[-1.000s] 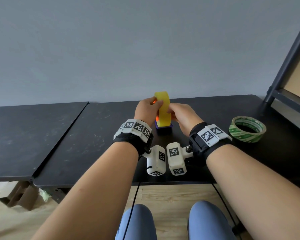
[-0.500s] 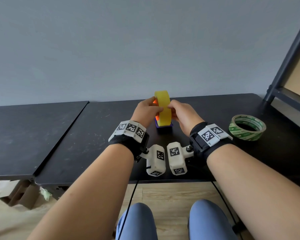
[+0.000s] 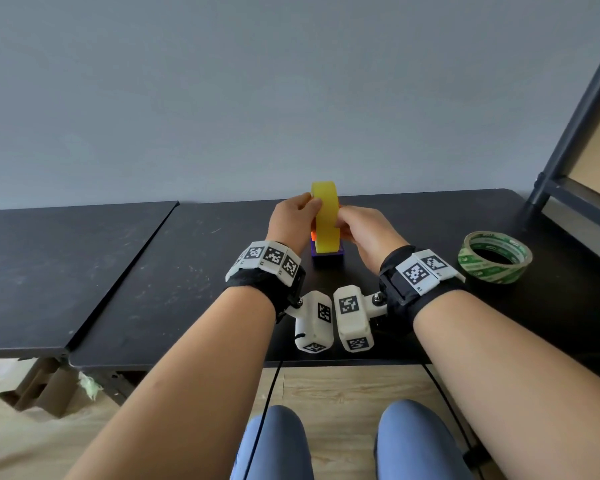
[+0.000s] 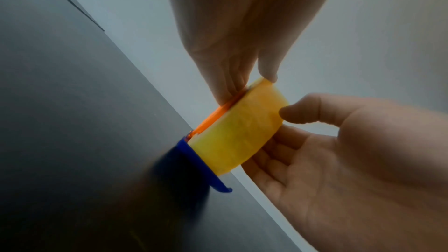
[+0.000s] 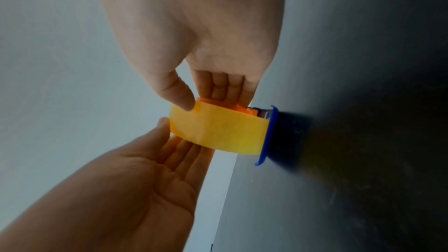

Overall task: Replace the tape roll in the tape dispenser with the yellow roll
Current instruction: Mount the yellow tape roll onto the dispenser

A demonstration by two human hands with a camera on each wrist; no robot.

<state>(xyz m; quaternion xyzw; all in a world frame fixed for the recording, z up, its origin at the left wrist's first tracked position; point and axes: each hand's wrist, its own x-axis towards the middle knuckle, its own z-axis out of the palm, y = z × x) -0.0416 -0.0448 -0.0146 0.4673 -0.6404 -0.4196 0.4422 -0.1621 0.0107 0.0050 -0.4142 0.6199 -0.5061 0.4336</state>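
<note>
Two hands are clamping the upright yellow roll (image 3: 324,220) from both sides, left hand (image 3: 293,220) and right hand (image 3: 364,230); I'm seeing it sitting in the dispenser (image 3: 327,257) near the desk's (image 3: 187,271) far edge.

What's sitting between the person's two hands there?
The yellow roll, standing upright on the blue tape dispenser, between left hand and right hand; head view shows it.

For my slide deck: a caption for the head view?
Both hands seat the yellow tape roll on the blue dispenser.

Head view high, facing down over the table (image 3: 153,278), wrist views close, opposite sides, sharing the yellow roll (image 4: 238,131).
</note>
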